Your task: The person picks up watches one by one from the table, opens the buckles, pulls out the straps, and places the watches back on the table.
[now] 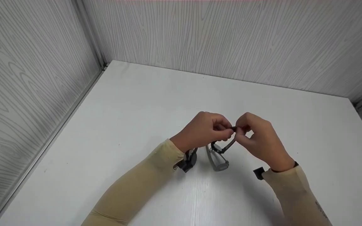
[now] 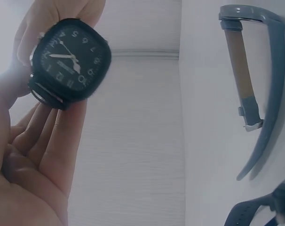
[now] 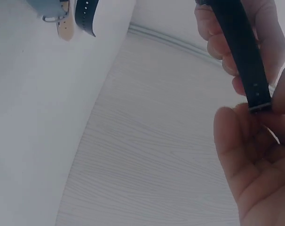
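Observation:
A black watch [image 2: 72, 61] with a dark dial and white numerals is held up between both hands. Its strap [image 3: 243, 56] runs down to the right hand's fingertips in the right wrist view. My left hand [image 1: 204, 130] pinches the strap near its end. Close against it, my right hand [image 1: 259, 136] pinches the same strap between thumb and forefinger. The watch case hangs below the hands in the head view. The fingers hide part of the strap.
Beneath the hands, a grey watch [image 1: 221, 166] with a beige-lined strap lies on its side on the white table [image 1: 156, 100]. A second dark watch [image 1: 193, 158] is left of it, beside the left wrist. Wood-grain panels [image 1: 200, 37] stand around the table.

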A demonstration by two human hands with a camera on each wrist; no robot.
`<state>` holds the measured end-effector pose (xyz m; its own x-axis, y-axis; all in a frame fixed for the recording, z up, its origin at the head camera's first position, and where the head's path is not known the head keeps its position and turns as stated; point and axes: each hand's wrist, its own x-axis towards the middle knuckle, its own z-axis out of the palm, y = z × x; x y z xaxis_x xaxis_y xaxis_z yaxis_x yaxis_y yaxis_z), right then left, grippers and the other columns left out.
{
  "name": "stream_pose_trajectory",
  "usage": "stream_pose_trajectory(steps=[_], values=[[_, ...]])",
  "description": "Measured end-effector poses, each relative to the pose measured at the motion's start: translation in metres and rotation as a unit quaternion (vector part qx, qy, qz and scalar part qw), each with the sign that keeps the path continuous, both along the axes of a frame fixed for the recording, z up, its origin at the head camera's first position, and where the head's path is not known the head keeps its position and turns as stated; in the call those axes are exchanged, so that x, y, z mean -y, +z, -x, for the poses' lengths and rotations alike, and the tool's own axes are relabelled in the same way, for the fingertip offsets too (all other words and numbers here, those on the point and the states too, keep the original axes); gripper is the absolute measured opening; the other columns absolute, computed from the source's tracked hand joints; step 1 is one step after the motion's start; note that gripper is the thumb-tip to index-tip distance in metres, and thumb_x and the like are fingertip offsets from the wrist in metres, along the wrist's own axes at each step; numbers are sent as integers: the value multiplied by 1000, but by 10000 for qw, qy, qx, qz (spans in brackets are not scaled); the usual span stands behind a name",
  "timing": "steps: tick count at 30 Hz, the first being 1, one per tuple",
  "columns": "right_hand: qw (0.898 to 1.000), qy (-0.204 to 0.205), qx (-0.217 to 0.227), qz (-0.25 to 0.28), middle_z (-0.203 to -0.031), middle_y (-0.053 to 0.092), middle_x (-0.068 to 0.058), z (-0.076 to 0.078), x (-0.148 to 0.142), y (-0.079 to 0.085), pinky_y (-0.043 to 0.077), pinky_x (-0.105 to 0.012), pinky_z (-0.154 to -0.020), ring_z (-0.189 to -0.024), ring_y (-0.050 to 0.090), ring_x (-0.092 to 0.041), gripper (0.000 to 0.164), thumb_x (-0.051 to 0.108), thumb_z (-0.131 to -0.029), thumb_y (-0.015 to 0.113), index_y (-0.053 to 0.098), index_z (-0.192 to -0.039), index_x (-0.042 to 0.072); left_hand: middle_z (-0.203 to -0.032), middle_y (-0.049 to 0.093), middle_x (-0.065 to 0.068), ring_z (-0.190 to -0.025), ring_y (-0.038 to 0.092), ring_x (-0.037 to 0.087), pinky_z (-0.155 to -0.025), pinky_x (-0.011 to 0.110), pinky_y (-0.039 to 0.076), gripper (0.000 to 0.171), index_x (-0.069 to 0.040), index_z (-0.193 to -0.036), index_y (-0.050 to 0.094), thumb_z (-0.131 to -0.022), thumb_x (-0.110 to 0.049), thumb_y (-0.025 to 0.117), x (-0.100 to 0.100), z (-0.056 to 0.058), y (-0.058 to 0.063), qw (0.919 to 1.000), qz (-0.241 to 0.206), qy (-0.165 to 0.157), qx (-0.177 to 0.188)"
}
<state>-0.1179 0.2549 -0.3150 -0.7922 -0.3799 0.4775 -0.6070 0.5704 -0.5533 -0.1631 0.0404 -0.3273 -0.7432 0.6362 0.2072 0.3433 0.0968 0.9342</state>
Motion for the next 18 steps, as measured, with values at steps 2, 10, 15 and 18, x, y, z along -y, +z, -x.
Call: stream_pose_trajectory(steps=[2,10,15,18], values=[[9995,70,275,137,-94,68,9,1,-2,0,53,-20,-74,-80,66,-10,21,-9,-92,63,63,-105,7,-85,77,-3,-82,75,17,-72,26,58,9,-11,-101,75,-97,-19,72,0,1,-1,9999,-122,28,105],[9928,-204,869,797,-94,74,3,1,-3,2,54,-20,-74,-83,69,-14,12,2,-98,68,74,-107,7,-96,77,-5,-88,73,7,-78,26,58,13,-13,-105,75,-99,-24,72,-2,1,-2,9997,-149,135,-124],[9895,-414,1144,779,-89,73,2,0,-2,3,53,-21,-71,-77,67,-15,7,4,-97,71,75,-100,8,-90,74,-13,-85,69,2,-77,22,57,12,-16,-104,77,-97,-24,72,-3,-1,-4,9972,202,274,-662],[9889,-446,1227,708,-87,73,2,0,-1,2,52,-21,-69,-76,66,-15,5,6,-97,71,75,-98,9,-86,73,-17,-81,68,-2,-75,21,55,11,-17,-103,78,-96,-26,74,-2,-2,-3,9941,482,370,-902]])
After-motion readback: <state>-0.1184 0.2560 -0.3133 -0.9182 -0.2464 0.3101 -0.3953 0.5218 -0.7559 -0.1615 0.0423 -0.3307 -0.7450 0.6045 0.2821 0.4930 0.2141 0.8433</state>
